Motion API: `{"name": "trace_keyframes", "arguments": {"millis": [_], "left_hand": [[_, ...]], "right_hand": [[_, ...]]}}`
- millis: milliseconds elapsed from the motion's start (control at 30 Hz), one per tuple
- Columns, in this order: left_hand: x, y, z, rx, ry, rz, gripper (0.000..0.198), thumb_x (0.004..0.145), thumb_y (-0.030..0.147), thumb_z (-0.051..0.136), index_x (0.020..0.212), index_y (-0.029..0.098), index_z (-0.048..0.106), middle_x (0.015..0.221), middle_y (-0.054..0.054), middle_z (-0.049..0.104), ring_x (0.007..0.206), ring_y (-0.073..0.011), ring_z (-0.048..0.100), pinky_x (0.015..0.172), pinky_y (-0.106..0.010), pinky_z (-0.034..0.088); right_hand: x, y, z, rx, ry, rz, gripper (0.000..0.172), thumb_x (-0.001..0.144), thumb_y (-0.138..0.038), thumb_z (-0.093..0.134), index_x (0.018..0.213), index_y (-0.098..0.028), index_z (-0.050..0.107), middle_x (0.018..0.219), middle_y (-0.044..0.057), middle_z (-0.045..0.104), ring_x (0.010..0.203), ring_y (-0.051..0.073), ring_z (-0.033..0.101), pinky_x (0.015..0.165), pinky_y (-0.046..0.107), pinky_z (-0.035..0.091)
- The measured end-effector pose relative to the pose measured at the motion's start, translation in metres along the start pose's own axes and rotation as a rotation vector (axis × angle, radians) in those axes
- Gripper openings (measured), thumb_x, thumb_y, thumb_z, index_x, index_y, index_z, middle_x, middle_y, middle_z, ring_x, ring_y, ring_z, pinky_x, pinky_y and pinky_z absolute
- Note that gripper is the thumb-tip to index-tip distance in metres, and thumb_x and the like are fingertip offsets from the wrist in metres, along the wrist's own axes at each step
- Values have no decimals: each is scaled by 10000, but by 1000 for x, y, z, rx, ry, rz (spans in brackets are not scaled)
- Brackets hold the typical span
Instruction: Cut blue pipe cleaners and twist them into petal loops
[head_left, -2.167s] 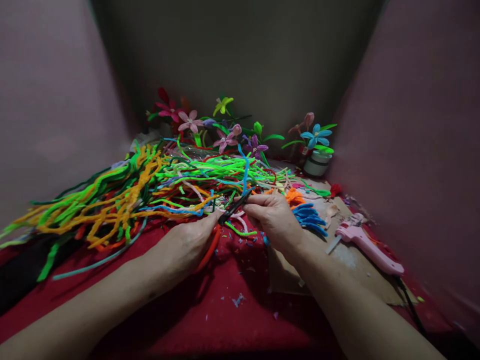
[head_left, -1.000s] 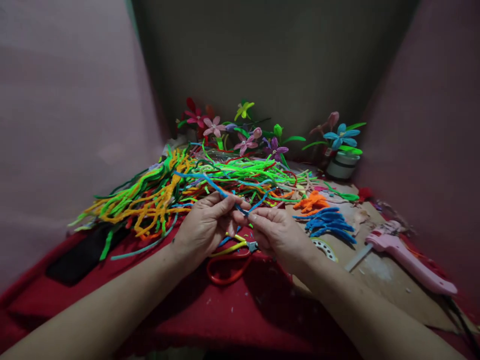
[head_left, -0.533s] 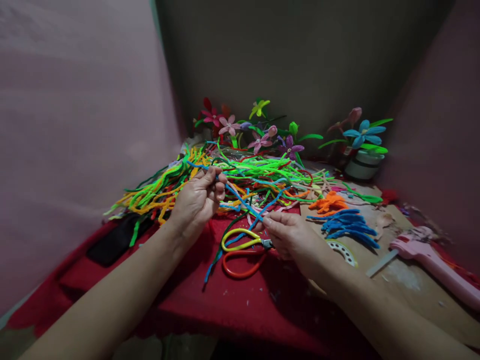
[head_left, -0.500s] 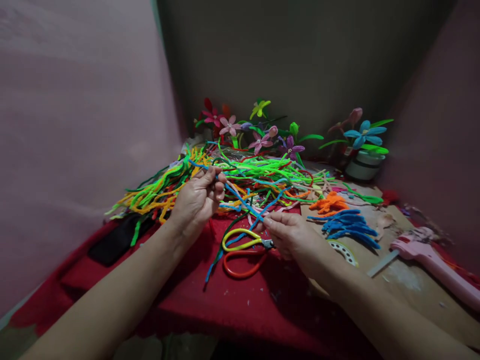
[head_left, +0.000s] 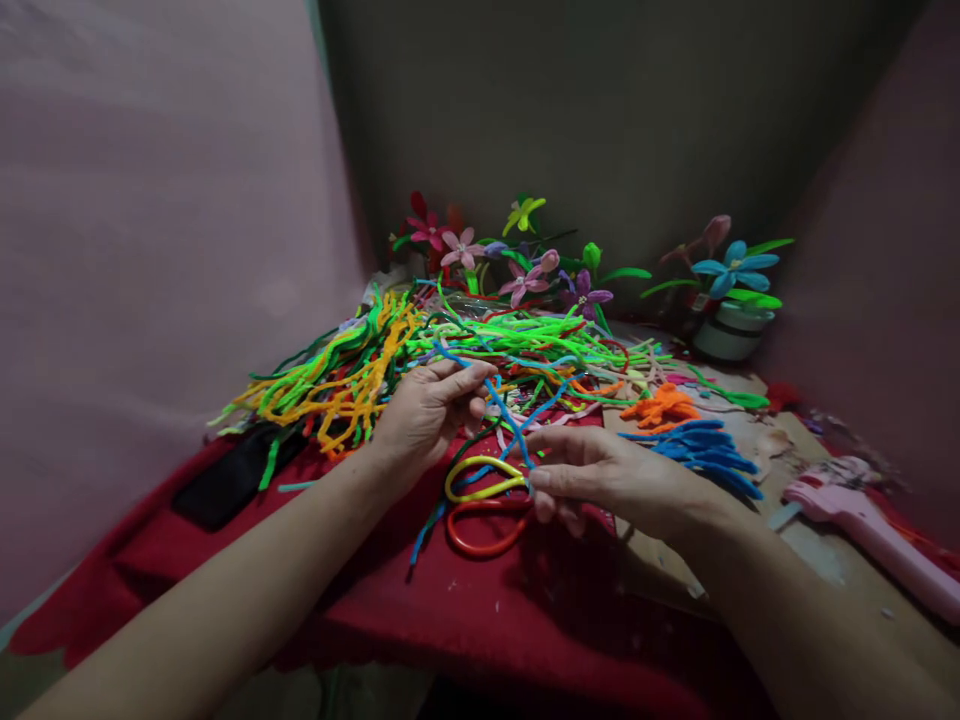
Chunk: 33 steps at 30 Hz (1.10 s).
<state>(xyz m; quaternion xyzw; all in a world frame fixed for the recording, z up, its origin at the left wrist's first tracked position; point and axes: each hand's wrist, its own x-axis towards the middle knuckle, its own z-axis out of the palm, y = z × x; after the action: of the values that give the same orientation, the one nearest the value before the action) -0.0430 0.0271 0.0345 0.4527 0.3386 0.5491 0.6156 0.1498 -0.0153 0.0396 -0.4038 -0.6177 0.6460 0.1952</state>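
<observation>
A blue pipe cleaner [head_left: 511, 418] runs between my two hands above the red cloth. My left hand [head_left: 433, 412] pinches it between thumb and fingers, and its upper end sticks out past the fingertips. At its lower end, my right hand [head_left: 574, 475] has thumb and forefinger closed on it. Beneath the right fingers lie scissors with one yellow and one red handle [head_left: 487, 540]; their blades are hidden by that hand. Another blue pipe cleaner [head_left: 420, 538] lies on the cloth beside the handles.
Heaped pipe cleaners [head_left: 517, 335] spread behind my hands. Pipe-cleaner flowers [head_left: 525, 283] stand at the back. To the right are blue bent pieces [head_left: 701, 452], orange pieces [head_left: 664, 404], a pink glue gun [head_left: 862, 515] and cardboard [head_left: 660, 560]. A black phone [head_left: 225, 485] lies left.
My left hand has moved right and slightly down, closer to my right hand. The blue pipe cleaner's span between them is shorter. My right hand has turned and covers more of the scissors.
</observation>
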Motion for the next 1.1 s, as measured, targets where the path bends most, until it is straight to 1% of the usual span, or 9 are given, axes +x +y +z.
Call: {"name": "trace_keyframes", "arguments": {"millis": [133,267,433,500,567,667,733,933,1100], "left_hand": [[-3,-2,3,-3,-36,-38,143,699,227,677,773,113,632,517,30,551,415,-50,489,410,-161,387],[1,4,-3,-41,44,16,133,710,236,653,743,109,629,501,34,538,372,-39,452,351,-144,337],[7,14,-11,-98,158,13,146,696,256,639,648,130,581,505,34,543,357,-38,444,330,-149,324],[8,15,-13,-52,164,20,165,694,277,638,645,132,579,498,32,540,348,-44,443,314,-153,302],[6,13,-13,26,131,28,181,701,294,641,662,125,590,487,32,530,342,-43,434,303,-154,277],[-1,5,-7,139,44,9,206,725,312,632,680,114,604,490,28,527,346,-34,421,318,-149,279],[-6,0,0,192,-10,-18,225,737,326,625,673,112,603,498,26,528,355,-27,418,334,-145,286],[-14,-12,13,202,-78,-137,214,687,325,678,658,140,575,473,59,478,346,-25,379,322,-143,277],[-9,-11,9,-3,-83,-244,193,709,289,655,660,148,533,488,65,464,347,-14,366,336,-133,296]], "right_hand": [[-4,1,6,281,-104,-6,243,770,-345,580,911,-150,554,579,-18,589,330,45,430,323,158,277],[-16,-3,-1,422,-192,0,271,797,-283,533,1015,-137,598,406,-63,462,256,26,270,294,157,217],[-18,-5,-22,344,15,-13,308,761,-286,574,1025,-135,625,422,-59,454,272,2,166,293,162,94],[-14,-4,-25,150,120,27,312,752,-302,594,1010,-129,625,422,-50,460,302,15,240,312,157,112],[-9,-3,-21,-28,89,58,319,755,-331,600,1009,-139,615,487,-21,540,341,31,346,332,153,204],[-5,-2,-8,-5,-3,21,398,761,-331,608,1121,-175,538,650,10,628,503,83,532,445,179,381],[-1,-1,-1,123,10,-30,446,745,-338,629,1143,-182,501,668,2,634,499,85,541,457,189,407],[13,10,10,330,72,-58,234,735,-346,625,805,-128,576,537,-19,568,333,50,436,334,174,318],[16,15,11,464,54,-2,157,731,-255,621,805,-118,602,437,-78,436,294,11,230,290,154,185]]}}
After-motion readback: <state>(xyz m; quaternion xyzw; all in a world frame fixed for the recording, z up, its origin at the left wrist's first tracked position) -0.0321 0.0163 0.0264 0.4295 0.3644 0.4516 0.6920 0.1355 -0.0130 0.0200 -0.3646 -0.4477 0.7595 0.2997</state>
